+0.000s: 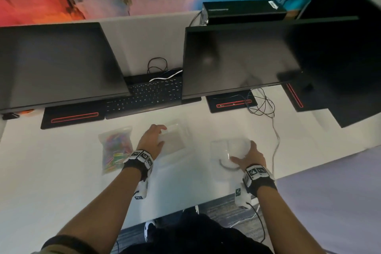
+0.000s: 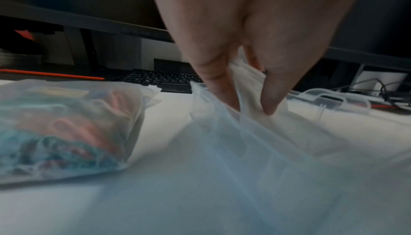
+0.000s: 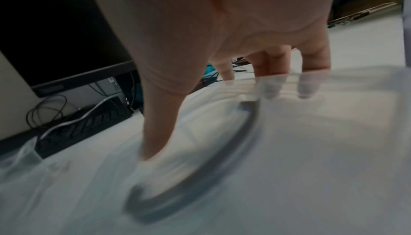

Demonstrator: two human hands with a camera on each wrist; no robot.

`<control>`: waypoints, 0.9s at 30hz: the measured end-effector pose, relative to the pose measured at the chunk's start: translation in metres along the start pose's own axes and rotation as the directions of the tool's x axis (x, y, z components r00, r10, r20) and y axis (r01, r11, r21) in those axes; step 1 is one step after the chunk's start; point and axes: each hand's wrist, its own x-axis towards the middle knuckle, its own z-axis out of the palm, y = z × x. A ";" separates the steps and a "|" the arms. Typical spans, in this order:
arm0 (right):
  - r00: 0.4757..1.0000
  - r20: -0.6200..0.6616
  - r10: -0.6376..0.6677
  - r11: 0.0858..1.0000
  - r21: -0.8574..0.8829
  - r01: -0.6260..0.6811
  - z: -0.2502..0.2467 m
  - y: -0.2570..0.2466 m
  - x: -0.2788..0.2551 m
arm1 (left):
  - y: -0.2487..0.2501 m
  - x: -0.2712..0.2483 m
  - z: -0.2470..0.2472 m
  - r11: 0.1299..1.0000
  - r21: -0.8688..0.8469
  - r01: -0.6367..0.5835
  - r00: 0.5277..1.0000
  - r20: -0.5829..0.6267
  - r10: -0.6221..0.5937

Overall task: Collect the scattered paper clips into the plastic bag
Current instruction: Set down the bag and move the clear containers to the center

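A zip bag full of coloured paper clips lies on the white desk, left of my left hand; the left wrist view shows this clip bag blurred. My left hand pinches an empty clear plastic bag between thumb and fingers; the pinch of that hand on the thin film shows up close. My right hand grips a clear plastic container bearing a grey curved band. My right hand has its thumb on the near side of the container and its fingers behind the far wall.
Two dark monitors overhang the back of the desk, with a black keyboard between them. Loose cables trail at the right. The desk's front edge runs just under my wrists.
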 end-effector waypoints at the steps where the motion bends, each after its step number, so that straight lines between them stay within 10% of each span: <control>1: 0.999 -0.012 -0.049 0.996 0.071 0.049 -0.010 -0.003 0.000 | -0.001 0.000 0.001 0.994 0.096 -0.043 0.999 0.020 0.041; 5: 0.941 -0.054 -0.335 0.900 0.279 0.336 -0.052 -0.034 -0.014 | -0.003 -0.008 0.006 0.959 0.260 -0.113 0.990 0.110 0.087; 9: 0.814 -0.088 -0.574 0.691 0.482 0.539 -0.067 -0.086 -0.037 | -0.011 -0.016 -0.003 0.991 0.132 0.009 0.990 -0.141 0.010; 15: 0.750 0.166 -0.640 0.605 0.711 0.359 -0.015 -0.161 -0.042 | -0.035 -0.032 -0.023 0.929 -0.311 0.202 0.926 -0.249 -0.285; 27: 0.875 0.131 -0.466 0.784 0.520 0.339 0.068 -0.184 -0.015 | -0.034 -0.050 -0.005 0.713 -0.566 0.413 0.876 0.034 -0.481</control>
